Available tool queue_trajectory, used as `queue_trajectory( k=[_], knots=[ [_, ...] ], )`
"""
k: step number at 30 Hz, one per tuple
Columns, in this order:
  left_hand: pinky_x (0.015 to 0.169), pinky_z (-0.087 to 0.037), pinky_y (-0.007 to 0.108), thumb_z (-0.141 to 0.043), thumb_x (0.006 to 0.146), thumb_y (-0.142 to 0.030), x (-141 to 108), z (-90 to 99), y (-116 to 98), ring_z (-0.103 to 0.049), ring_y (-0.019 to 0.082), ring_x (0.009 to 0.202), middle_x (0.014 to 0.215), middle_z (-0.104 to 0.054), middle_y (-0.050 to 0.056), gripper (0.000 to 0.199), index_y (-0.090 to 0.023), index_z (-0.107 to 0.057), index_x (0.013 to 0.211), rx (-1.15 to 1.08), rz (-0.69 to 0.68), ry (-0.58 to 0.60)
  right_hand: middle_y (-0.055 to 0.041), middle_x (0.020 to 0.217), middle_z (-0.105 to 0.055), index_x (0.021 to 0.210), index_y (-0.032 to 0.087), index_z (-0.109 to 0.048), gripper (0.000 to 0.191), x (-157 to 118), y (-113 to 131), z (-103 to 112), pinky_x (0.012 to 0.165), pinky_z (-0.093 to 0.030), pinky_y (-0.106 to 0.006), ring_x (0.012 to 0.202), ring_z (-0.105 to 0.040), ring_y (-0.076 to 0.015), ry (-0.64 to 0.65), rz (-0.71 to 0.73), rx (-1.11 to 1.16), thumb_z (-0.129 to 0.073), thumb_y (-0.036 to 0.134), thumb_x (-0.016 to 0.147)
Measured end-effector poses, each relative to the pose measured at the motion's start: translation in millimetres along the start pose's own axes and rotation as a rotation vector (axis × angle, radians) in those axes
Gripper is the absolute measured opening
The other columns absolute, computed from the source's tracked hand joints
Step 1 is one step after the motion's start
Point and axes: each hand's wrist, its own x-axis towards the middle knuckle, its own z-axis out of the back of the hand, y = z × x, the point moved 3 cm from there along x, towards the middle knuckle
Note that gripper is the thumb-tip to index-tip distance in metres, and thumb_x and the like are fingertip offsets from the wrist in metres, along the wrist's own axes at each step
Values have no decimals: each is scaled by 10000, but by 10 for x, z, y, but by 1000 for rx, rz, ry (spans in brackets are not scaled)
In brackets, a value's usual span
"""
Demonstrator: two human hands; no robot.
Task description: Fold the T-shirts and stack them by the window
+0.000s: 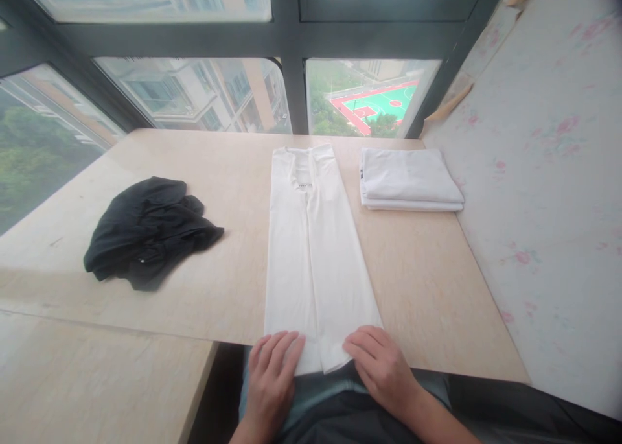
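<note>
A white garment [291, 256] lies lengthwise on the pale table, its sides folded inward to meet along the middle and its collar at the window end. My left hand [275, 373] is on its near left corner, fingers bent over the cloth edge. On the near right corner rests my right hand [381, 366], fingers together and curled against the fabric; the thumb tips are hidden. Both hands seem to hold the near hem, which hangs slightly past the table edge. To the right sits a stack of folded white cloth [405, 178]. A crumpled black garment [150, 230] lies to the left.
The table [238, 172] runs up to a dark window frame [294, 94]. A flower-patterned wall [549, 204] borders its right side. Another table surface [97, 379] is at the lower left, with a dark gap beside it, near my legs.
</note>
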Motion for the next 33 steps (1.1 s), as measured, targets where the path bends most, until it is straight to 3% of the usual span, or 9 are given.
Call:
queue_trajectory(
  k=[8,15,22,27,33],
  knots=[
    [1002,-443,443,-501,816,8,-253,224,410,-630,247,1111,1108,-724,110,425,-196,-685,1141,81,-6,-52,-76,1015,-695,1082,169,-676,386,-50,-49,63,876,-539,-358,983,-618,-192,0,33,4,-410,-18,873],
    [999,-448,420,-571,849,-10,-105,223,342,-654,221,1092,1035,-754,66,297,-187,-689,1057,-109,-138,25,-73,1067,-711,1112,185,-686,432,-153,-383,310,905,-544,-384,1041,-639,-192,23,58,-31,-402,-20,858],
    [901,-501,320,-619,893,-145,175,295,506,-706,175,951,928,-759,33,159,-196,-693,1024,-282,-106,40,-56,1018,-744,1135,213,-686,375,-57,-505,484,868,-561,-357,987,-679,-176,64,103,13,-442,37,910],
    [868,-547,284,-585,905,-142,376,486,536,-719,157,921,920,-769,14,199,-240,-712,1024,-368,-113,174,-56,988,-740,1088,219,-700,327,65,-451,618,827,-556,-326,946,-677,-173,198,24,101,-451,80,930],
    [690,-561,172,-595,871,-124,392,746,284,-702,116,772,855,-747,-26,243,-318,-729,929,-528,157,558,3,830,-729,954,314,-739,289,1,-268,855,674,-555,-249,749,-681,-148,408,-84,169,-527,123,913]
  ],
)
